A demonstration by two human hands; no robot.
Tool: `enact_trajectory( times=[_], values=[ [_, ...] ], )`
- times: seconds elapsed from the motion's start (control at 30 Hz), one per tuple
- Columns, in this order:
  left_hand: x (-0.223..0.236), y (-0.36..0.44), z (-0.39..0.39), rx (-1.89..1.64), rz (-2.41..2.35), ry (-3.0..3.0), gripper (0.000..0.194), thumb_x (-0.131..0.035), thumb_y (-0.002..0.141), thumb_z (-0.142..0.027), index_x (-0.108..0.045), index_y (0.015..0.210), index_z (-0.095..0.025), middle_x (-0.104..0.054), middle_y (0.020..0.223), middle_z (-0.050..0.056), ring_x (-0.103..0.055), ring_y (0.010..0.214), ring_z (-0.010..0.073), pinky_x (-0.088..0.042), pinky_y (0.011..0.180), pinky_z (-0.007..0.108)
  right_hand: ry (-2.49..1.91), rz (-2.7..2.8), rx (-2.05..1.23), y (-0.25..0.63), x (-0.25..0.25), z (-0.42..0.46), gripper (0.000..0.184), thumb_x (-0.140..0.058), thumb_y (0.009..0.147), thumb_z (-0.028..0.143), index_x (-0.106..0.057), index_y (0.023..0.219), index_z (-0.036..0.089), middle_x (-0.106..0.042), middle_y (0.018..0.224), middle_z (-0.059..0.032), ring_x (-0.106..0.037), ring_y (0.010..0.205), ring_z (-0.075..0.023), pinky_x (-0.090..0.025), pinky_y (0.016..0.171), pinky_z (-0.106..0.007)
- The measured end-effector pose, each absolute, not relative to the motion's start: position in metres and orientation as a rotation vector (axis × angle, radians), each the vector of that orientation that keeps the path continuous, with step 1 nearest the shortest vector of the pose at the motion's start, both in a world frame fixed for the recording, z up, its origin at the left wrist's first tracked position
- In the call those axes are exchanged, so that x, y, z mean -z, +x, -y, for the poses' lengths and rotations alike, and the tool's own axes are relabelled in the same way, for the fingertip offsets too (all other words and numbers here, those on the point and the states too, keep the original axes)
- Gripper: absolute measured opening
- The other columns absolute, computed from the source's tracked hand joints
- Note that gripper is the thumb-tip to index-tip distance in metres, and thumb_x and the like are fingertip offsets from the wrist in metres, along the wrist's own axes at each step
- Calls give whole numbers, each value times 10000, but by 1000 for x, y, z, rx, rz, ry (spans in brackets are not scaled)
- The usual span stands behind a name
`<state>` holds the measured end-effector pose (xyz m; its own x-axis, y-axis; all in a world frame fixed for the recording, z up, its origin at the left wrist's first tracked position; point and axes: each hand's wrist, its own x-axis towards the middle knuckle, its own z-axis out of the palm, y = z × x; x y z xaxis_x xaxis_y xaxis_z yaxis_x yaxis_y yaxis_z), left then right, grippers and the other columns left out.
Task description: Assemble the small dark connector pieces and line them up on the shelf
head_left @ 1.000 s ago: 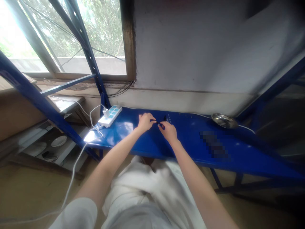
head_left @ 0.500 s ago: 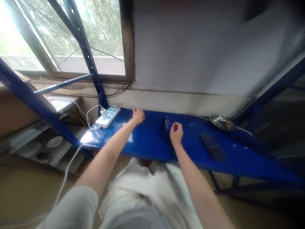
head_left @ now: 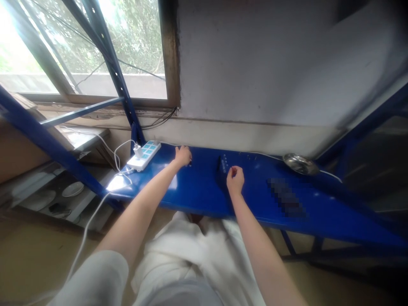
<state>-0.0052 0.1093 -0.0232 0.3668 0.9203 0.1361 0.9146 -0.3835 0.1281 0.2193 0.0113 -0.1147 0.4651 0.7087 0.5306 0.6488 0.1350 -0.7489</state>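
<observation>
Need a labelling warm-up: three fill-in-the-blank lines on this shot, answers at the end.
The ____ hand is nearer the power strip.
The small clear pieces lie nearer the ____ hand.
The tabletop is coloured ____.
Missing words: left; right; blue.

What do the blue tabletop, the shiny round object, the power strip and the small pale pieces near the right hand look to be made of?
Blue tabletop: probably painted metal, glossy, given the bright glare.
Shiny round object: likely polished metal; it shows mirror-like highlights.
Power strip: apparently smooth white plastic, with an even, moulded look.
Small pale pieces: translucent-looking, perhaps plastic or glass; too small to tell.
</observation>
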Motion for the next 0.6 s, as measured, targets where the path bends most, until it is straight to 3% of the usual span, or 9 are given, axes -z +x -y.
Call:
enact_trajectory(
  times=[0.6],
  values=[
    [21, -9, -110, -219, -1692, 2614, 116, -635, 680, -177, -688, 778, -208, -574, 1015, 81, -418, 1039, 271, -254, 908, 468, -1631, 1279, 18, 219, 113, -11, 140, -392, 800, 277, -478, 820, 169, -546, 750, -55, -503, 678, -170, -406, 647, -302]
  ],
)
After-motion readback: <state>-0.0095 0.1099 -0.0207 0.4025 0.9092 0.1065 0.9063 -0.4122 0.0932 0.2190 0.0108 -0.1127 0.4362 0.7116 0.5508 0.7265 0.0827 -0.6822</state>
